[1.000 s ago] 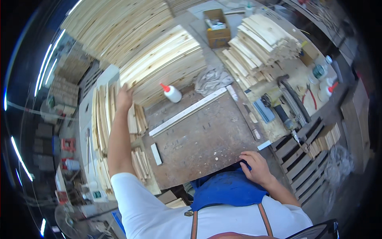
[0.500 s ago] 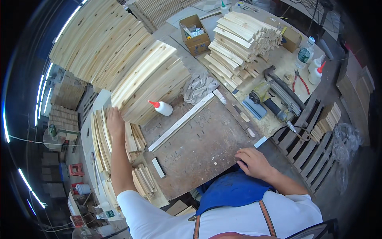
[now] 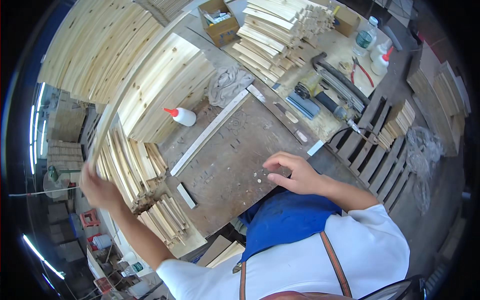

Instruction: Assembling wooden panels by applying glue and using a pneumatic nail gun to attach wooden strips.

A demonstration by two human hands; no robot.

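Observation:
My left hand (image 3: pixel 100 189), somewhat blurred, is closed around one end of a long narrow wooden strip (image 3: pixel 116 102). The strip rises past the stacked boards (image 3: pixel 162 82) at the left and appears bent by the lens. Below it stand bundles of loose wooden strips (image 3: pixel 125 160). Over the near right part of the worn brown work board (image 3: pixel 235 175) hovers my right hand (image 3: pixel 295 172), thumb and fingers apart, holding nothing. A white straight bar (image 3: pixel 210 131) lies along the board's far left side. Beside it sits a white glue bottle (image 3: pixel 184 117) with a red tip.
A grey rag (image 3: pixel 227 86) lies at the board's far corner. To the right are a nail gun (image 3: pixel 327 102), a hammer (image 3: pixel 345 80), red-handled pliers (image 3: pixel 362 72) and a water bottle (image 3: pixel 365 37). Piled wood pieces (image 3: pixel 275 37) stand farther back. A slatted pallet (image 3: pixel 370 150) is at right.
My left hand has moved left and nearer, drawing a long wooden strip up from the strips. My right hand has lifted, shifted left and opened. The head view has shifted too.

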